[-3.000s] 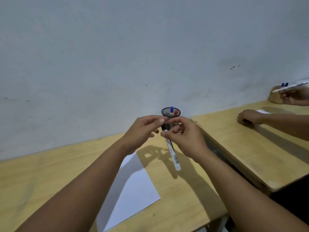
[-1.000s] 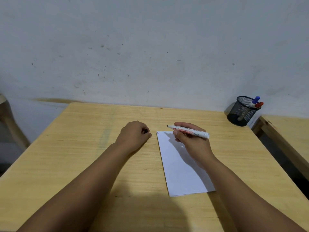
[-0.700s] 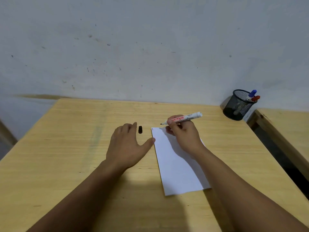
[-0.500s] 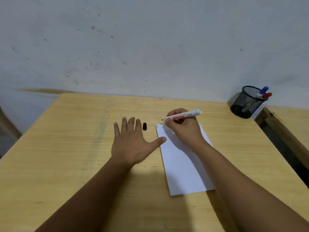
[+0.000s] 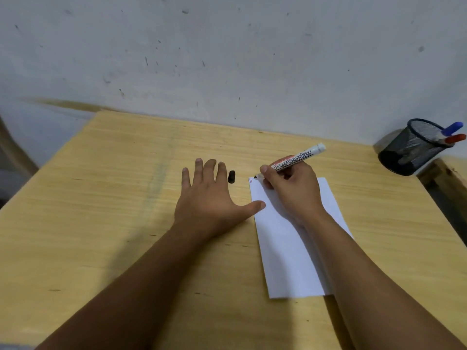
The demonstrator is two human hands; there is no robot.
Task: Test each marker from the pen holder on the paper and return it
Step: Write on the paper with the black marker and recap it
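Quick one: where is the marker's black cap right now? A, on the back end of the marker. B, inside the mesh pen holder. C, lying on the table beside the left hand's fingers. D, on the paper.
C: the black cap lies on the bare table, between the left hand and the paper.

A light wooden tabletop [image 5: 106, 198] with visible grain is filling most of the view, and a faint pale streak [image 5: 161, 173] is running across its surface from the far edge toward the near side. Behind the tabletop, a grey-white wall [image 5: 227, 59] is standing, carrying small dark specks and scuffs. To the right of the tabletop, just beside its far right corner, the edge of a second wooden surface [image 5: 452, 170] is showing, with a dark gap lying between the two.
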